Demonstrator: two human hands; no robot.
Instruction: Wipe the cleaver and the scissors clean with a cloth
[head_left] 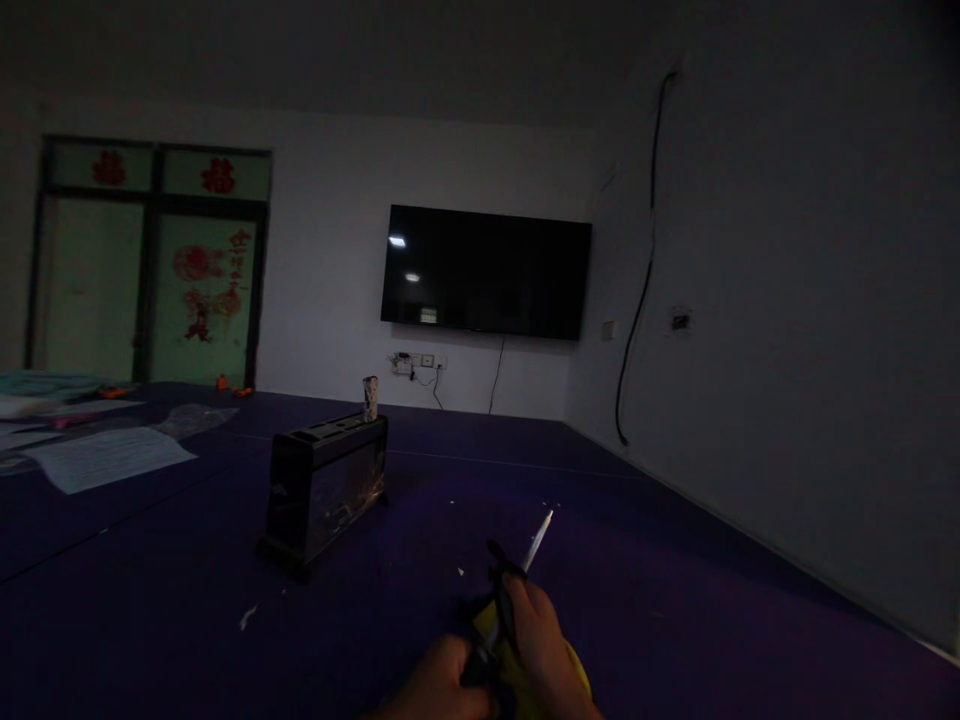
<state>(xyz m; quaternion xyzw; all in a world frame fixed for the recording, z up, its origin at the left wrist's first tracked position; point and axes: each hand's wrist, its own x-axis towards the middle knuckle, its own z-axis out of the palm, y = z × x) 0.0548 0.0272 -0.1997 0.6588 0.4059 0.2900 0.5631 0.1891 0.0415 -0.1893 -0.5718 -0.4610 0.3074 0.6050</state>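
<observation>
At the bottom middle of the head view, my right hand is closed around a black-handled tool with a narrow silver blade; its exact kind is hard to tell in the dim light. The blade points up and away from me. My left hand is beside it, fingers curled on a dark part that I cannot make out. Something yellow shows between and under the hands. Ahead to the left, a glossy black slotted block stands upright, with a pale, mottled handle-like piece sticking up at its far end.
The purple-blue tabletop carries small white scraps. Printed paper and clear plastic wrap lie at the left, with small orange items farther back. A wall borders the table's right side.
</observation>
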